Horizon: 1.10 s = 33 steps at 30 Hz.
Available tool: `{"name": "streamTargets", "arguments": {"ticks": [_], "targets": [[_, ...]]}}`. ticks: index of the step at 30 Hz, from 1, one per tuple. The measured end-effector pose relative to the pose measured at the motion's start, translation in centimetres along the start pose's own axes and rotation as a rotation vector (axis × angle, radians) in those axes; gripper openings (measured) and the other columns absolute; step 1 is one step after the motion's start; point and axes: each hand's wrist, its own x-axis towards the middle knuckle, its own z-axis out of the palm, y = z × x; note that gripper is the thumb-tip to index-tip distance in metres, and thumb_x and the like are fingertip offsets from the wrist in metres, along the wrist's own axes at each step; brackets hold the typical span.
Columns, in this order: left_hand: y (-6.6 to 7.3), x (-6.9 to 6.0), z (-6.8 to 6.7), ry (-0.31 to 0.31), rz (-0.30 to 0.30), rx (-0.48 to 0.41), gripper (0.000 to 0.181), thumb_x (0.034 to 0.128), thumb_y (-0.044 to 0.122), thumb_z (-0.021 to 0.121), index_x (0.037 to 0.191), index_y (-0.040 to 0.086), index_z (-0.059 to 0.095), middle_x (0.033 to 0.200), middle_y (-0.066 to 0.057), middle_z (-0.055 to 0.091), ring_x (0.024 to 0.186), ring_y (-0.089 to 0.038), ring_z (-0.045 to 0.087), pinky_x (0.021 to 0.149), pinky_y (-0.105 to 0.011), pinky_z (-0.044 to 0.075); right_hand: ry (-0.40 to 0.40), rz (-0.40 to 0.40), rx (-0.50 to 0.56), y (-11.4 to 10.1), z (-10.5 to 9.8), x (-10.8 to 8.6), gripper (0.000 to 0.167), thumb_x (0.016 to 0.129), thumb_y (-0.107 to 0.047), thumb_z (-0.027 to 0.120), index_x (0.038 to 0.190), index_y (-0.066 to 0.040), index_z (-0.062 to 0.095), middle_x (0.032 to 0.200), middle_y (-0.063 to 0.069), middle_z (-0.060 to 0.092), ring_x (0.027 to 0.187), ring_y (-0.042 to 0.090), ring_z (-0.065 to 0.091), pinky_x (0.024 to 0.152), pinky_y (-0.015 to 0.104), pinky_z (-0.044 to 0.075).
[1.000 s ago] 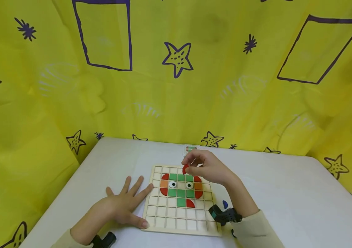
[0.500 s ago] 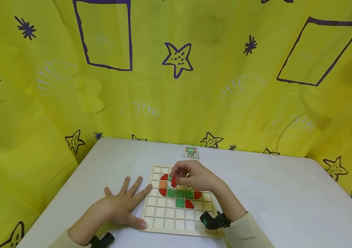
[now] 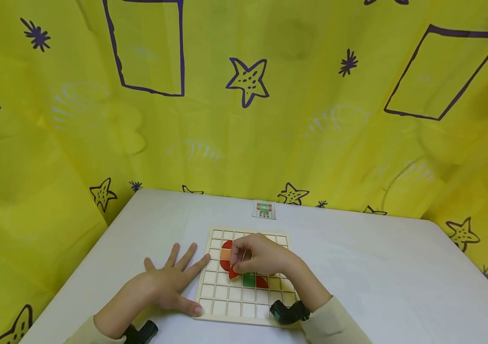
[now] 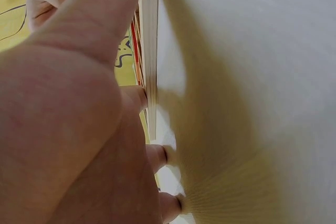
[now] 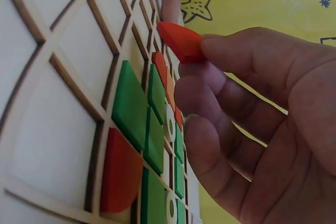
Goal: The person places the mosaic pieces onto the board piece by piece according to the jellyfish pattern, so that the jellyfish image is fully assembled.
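A red quarter-circle tile (image 5: 182, 41) is pinched between the thumb and fingers of my right hand (image 3: 263, 255), just above the wooden grid board (image 3: 233, 308). Below and around that hand, green square tiles (image 5: 130, 106), an orange tile (image 3: 225, 254) and other red quarter-circle tiles (image 5: 122, 171) sit in the board's cells. Two round eye tiles show at the edge of the right wrist view; in the head view the hand hides them. My left hand (image 3: 168, 286) lies with fingers spread on the table, its thumb and one finger touching the board's left edge.
A small picture card (image 3: 264, 209) lies on the white table (image 3: 377, 267) behind the board. A yellow patterned cloth (image 3: 209, 129) hangs at the back and sides. Dark wrist cameras (image 3: 288, 312) are worn on both wrists.
My right hand has carried the red tile leftward and toward the front, from the board's back edge to left of the lower green tile. The left hand stays put.
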Motion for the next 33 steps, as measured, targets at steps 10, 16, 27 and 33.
{"name": "streamTargets", "arguments": {"ticks": [10,16,27,33], "targets": [[-0.08,0.03,0.16,0.006,0.011,0.01,0.111,0.0694,0.079,0.066,0.16,0.036,0.017,0.169,-0.01,0.003,0.15,-0.051,-0.002,0.088,-0.092,0.006,-0.035,0.062,-0.081,-0.23,0.68,-0.07,0.015,0.086,-0.007,0.076,0.085,-0.02,0.069,0.078,-0.01,0.063,0.07,0.006,0.055,0.065,0.022,0.05],[-0.12,-0.17,0.21,0.0,-0.004,0.001,0.111,0.0686,0.078,0.068,0.159,0.037,0.018,0.169,-0.01,0.003,0.15,-0.051,-0.003,0.088,-0.092,0.005,-0.054,0.089,-0.135,-0.27,0.92,0.03,0.016,0.086,-0.011,0.078,0.08,-0.022,0.067,0.074,-0.011,0.06,0.068,0.005,0.053,0.063,0.021,0.047],[-0.17,-0.17,0.3,-0.003,-0.002,-0.007,0.111,0.0683,0.078,0.068,0.159,0.037,0.018,0.169,-0.01,0.003,0.15,-0.051,-0.003,0.087,-0.092,0.005,-0.093,0.097,-0.146,-0.43,0.98,-0.11,0.016,0.081,-0.011,0.082,0.08,-0.02,0.069,0.071,-0.01,0.061,0.065,0.004,0.052,0.063,0.02,0.045],[0.01,-0.31,0.16,0.003,-0.004,-0.003,0.111,0.0687,0.078,0.068,0.159,0.036,0.019,0.169,-0.011,0.004,0.15,-0.052,-0.002,0.087,-0.092,0.005,-0.109,0.079,-0.158,-0.26,0.6,-0.36,0.015,0.087,-0.012,0.077,0.08,-0.021,0.067,0.072,-0.011,0.059,0.066,0.004,0.051,0.062,0.021,0.044]]}}
